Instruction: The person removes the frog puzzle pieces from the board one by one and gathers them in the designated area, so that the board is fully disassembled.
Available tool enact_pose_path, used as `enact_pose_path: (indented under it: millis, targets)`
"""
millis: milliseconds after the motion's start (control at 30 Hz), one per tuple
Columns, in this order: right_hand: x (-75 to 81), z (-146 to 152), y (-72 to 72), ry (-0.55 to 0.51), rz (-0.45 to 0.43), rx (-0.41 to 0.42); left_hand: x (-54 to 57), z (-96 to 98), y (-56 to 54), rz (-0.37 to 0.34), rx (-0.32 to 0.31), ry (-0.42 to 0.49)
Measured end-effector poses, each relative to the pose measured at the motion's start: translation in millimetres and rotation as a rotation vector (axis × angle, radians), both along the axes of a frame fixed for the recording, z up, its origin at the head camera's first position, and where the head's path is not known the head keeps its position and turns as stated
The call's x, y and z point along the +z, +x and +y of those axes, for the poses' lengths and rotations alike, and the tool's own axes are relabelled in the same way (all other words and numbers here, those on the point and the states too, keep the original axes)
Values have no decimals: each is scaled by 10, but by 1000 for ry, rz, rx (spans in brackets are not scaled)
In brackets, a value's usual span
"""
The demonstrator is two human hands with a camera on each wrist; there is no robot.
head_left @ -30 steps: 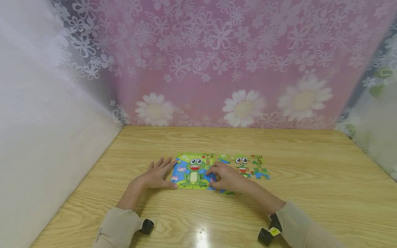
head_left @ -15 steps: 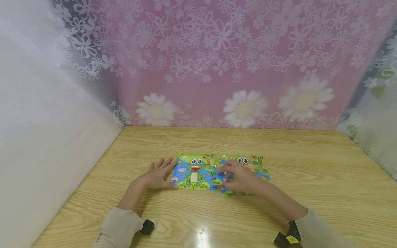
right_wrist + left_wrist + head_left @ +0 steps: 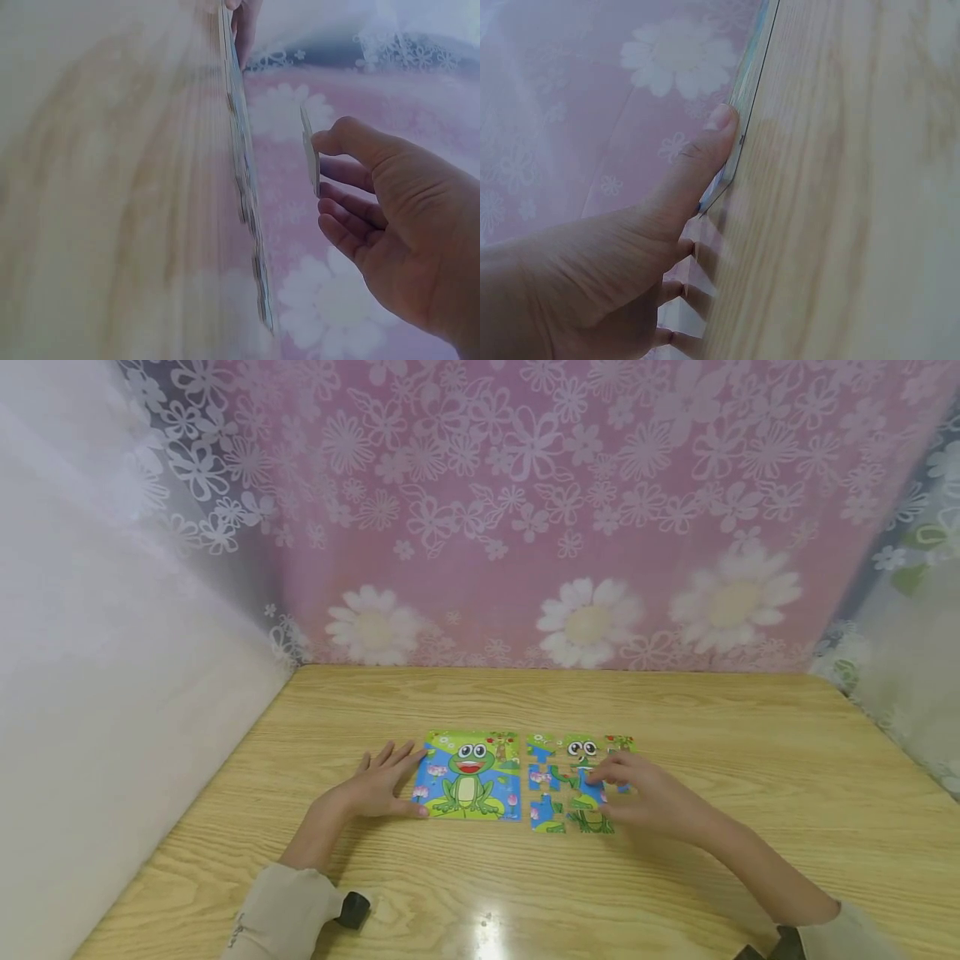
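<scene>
A square puzzle board [image 3: 467, 777] with a smiling frog picture lies flat on the table. My left hand [image 3: 378, 783] rests at its left side with fingers spread and straight. In the left wrist view, the thumb [image 3: 712, 135] touches the board's near corner. Between thumb and fingers my right hand [image 3: 656, 797] pinches a blue and green jigsaw piece [image 3: 591, 790]. The right wrist view shows this jigsaw piece [image 3: 311, 161] edge-on, raised clear of the table. Below it lie several loose frog pieces [image 3: 547, 814], laid out apart in rows and partly hidden by the right hand.
The wooden table [image 3: 450, 885] runs back to a pink flowered curtain [image 3: 480, 527]. A white cloth wall [image 3: 150, 693] borders the left side, and a pale flowered cloth [image 3: 915, 652] hangs at the right.
My right hand has lifted the jigsaw piece from the board's right side and carried it rightward over the loose pieces. The left hand has stayed in place.
</scene>
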State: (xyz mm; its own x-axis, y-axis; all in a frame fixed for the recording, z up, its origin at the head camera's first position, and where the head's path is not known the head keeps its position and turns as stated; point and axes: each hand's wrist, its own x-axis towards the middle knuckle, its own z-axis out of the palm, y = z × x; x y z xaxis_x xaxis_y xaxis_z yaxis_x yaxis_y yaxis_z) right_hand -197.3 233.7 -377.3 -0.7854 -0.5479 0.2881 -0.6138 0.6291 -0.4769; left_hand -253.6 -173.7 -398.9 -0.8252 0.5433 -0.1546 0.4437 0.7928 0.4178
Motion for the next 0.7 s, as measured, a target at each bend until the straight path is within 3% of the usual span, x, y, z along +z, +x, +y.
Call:
enact_pose_path:
  millis: [367, 700]
  targets:
    - [-43, 359, 126, 15, 70, -48, -6, 5, -16, -7, -5, 12]
    - [-143, 558, 178, 41, 106, 10, -56, -28, -41, -3, -6, 20]
